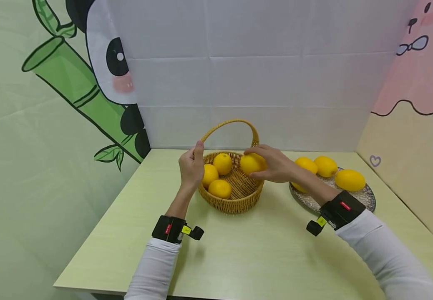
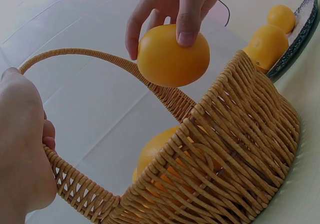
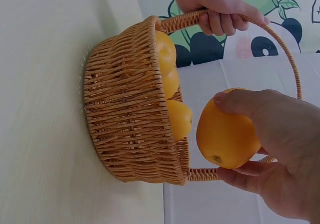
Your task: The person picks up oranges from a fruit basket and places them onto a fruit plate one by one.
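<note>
A wicker basket stands upright on the table, its arched handle raised. My left hand grips the left side of that handle, fingers wrapped round it. Between the thumb and fingers of my right hand is an orange, held over the basket's right rim. The right wrist view shows this orange above the opening, apart from the other fruit. Inside the basket, three oranges lie toward the left; the woven floor shows on the right.
To the right sits a dark patterned plate bearing several more oranges, partly covered by my right forearm. A pale wooden table supports everything. Behind it hangs a white cloth backdrop with cartoon figures at the sides.
</note>
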Tool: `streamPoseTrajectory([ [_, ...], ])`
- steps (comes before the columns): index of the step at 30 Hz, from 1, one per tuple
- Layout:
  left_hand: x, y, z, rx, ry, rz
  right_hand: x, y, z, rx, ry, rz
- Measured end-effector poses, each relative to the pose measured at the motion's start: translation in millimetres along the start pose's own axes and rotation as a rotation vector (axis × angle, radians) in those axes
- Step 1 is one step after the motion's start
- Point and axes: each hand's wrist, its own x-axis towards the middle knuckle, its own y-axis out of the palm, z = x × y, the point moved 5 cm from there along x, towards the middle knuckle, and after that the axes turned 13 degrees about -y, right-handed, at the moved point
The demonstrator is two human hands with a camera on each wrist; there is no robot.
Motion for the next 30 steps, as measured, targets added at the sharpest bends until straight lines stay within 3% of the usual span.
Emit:
streamPoseTrajectory([
  [13,-1.6,-9.9,1.5,-0.018,0.017,0.017,-39.8,-18.2,15.5,0.002,-0.014,-0.132],
  [23,-3.8,-19.2,3.8,-0.020,0.016,0.034,-71.6,-23.3,16.6,-0.025,0.077,-0.158],
  [30,-7.2,-25.1,4.8,-0.021,0.017,0.039,-89.7,-29.9,23.6,-0.033,0.087,-0.192],
])
